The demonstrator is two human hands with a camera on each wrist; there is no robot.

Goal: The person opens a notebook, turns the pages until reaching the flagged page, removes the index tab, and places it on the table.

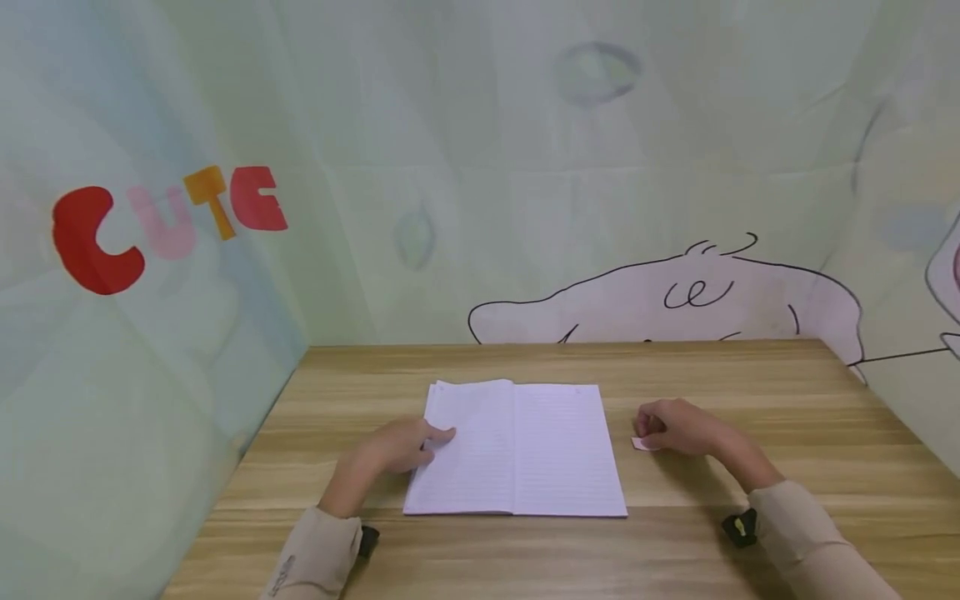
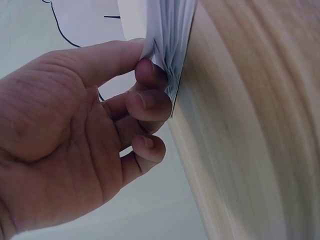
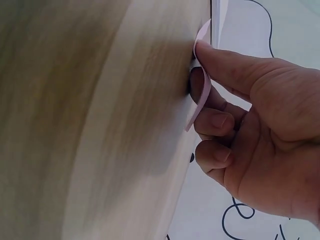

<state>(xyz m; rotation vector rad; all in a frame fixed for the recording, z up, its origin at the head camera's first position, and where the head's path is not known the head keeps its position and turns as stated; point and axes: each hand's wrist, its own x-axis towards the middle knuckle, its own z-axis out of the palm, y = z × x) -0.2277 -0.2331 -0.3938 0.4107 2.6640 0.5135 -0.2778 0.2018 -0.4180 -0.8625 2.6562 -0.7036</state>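
Observation:
An open notebook [image 1: 564, 454] with lined white pages lies flat on the wooden table. At its left edge, my left hand [image 1: 397, 444] pinches the pages, thumb on top and fingertips against the page edges. The left wrist view shows the stack of leaves [image 2: 167, 35] fanned slightly between thumb and fingers. To the right of the notebook, my right hand [image 1: 681, 427] holds a small pinkish slip of paper [image 1: 640, 444] close over the table. In the right wrist view the slip [image 3: 201, 100] bends between the thumb and forefinger, with the other fingers curled.
The wooden table [image 1: 495, 558] ends at a printed fabric backdrop [image 1: 450, 192] behind it, with more fabric at both sides. A dark strap piece [image 1: 741, 527] sits at the right wrist, and another [image 1: 367, 542] at the left.

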